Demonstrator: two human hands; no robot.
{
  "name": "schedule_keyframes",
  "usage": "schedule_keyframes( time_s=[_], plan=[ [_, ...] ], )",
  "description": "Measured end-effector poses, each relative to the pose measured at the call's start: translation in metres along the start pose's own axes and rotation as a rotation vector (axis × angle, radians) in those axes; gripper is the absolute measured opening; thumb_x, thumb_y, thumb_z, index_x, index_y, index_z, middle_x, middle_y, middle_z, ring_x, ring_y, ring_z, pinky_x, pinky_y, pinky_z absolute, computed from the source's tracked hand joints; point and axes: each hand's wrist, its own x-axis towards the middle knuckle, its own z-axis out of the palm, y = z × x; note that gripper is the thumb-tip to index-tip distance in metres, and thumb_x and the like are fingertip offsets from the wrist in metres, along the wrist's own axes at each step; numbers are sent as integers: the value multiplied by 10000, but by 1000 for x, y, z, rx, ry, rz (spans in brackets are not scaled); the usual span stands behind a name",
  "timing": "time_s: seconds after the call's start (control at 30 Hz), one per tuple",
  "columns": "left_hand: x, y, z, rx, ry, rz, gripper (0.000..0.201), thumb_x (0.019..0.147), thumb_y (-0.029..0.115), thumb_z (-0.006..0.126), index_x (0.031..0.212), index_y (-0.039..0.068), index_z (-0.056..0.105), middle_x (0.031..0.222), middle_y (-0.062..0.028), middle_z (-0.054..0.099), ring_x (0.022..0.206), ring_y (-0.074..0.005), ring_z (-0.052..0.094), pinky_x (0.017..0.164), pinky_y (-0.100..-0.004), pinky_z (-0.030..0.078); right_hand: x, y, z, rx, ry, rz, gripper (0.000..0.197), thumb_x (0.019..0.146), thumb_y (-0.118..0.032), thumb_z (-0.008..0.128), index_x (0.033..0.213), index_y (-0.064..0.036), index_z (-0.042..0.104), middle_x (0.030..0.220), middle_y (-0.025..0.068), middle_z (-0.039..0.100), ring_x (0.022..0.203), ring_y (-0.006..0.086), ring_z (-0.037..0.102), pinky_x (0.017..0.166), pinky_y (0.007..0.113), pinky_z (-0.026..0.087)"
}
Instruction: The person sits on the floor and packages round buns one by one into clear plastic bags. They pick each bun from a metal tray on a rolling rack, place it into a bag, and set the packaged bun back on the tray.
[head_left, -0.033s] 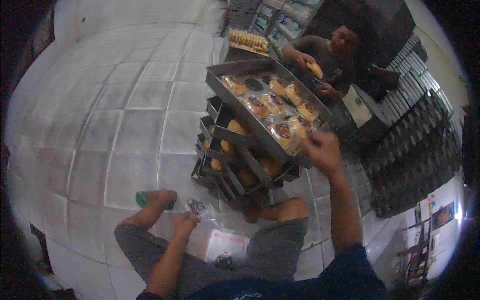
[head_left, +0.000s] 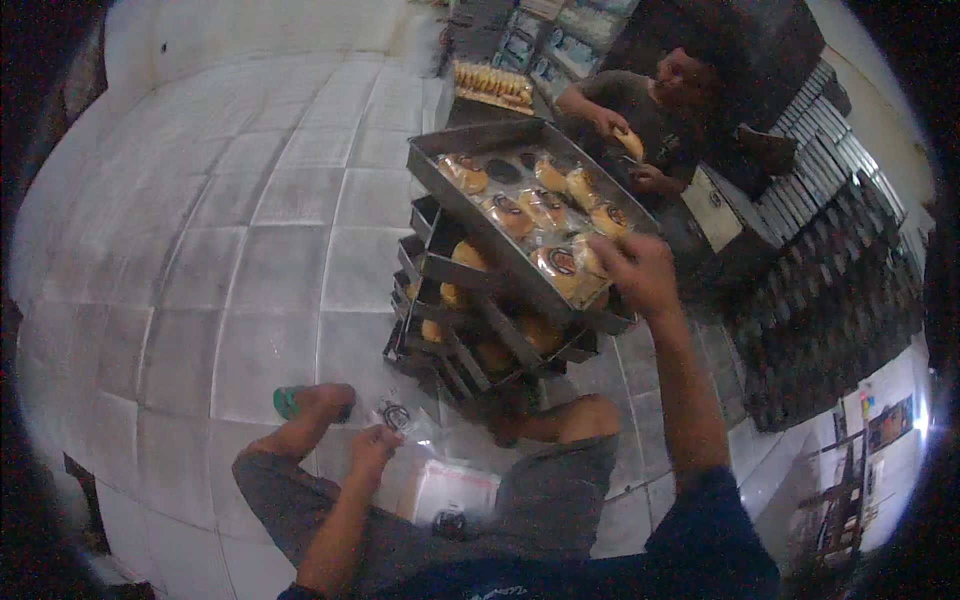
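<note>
My left hand (head_left: 372, 445), low at the left above my lap, pinches a clear plastic bag (head_left: 397, 416) with a dark round print. My right hand (head_left: 642, 275) reaches over the near right corner of a dark metal tray (head_left: 470, 218). Its bent fingers are at a wrapped bun (head_left: 588, 256); blur hides whether they grip it. Several golden buns in clear printed bags lie in this tray, among them one bun (head_left: 555, 264) just left of my fingers. The tray tops a crooked stack of trays (head_left: 468, 325) holding more buns.
Across the stack a co-worker (head_left: 660, 120) holds a bun (head_left: 628, 142). Behind stands a tray of rowed buns (head_left: 493, 86). Dark stacked trays (head_left: 825, 300) line the right side. Between my legs lies a white pack of bags (head_left: 455, 490). Pale tiles (head_left: 270, 250) cover the floor.
My right hand has shifted slightly left and up, its fingers now over the bun in the tray's near corner. My left hand still holds the plastic bag in nearly the same place.
</note>
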Motion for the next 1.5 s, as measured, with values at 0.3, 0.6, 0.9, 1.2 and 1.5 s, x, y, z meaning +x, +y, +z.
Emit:
schedule_keyframes(
  time_s=[0.3,0.6,0.9,1.2,1.5],
  plan=[
    [15,-12,-9,146,49,-119,167,802,195,782,893,57,761,879,-98,729,778,-201,659,698,-366,516,214,139,74,-665,-83,-144,859,869,-489,777,1569,-145,416,1499,189,549,1274,406,614,1051,491,515],
    [7,24,22,97,119,-256,180,808,194,796,889,45,738,813,-46,670,744,-172,589,682,-361,468,262,146,105,-786,-43,-116,658,809,-635,776,1227,-131,713,1153,174,731,1074,367,730,845,504,603],
    [19,10,25,84,25,-245,138,853,134,764,906,14,722,826,-75,685,741,-166,590,667,-348,462,137,93,6,-165,211,158,662,960,-659,588,1029,-28,774,916,211,750,898,382,732,781,490,534],
    [5,0,9,163,-56,28,123,884,131,748,932,32,694,875,-70,725,800,-153,637,645,-302,498,-86,43,67,1471,-419,775,949,826,-800,671,1456,-104,530,1236,135,701,1013,313,702,849,531,560],
    [4,-5,-24,200,107,153,96,878,32,749,941,10,680,806,-56,678,720,-170,645,634,-321,523,-85,43,75,1717,194,803,381,821,-442,747,1035,-154,617,997,76,649,953,269,666,835,512,567]
  ],
)
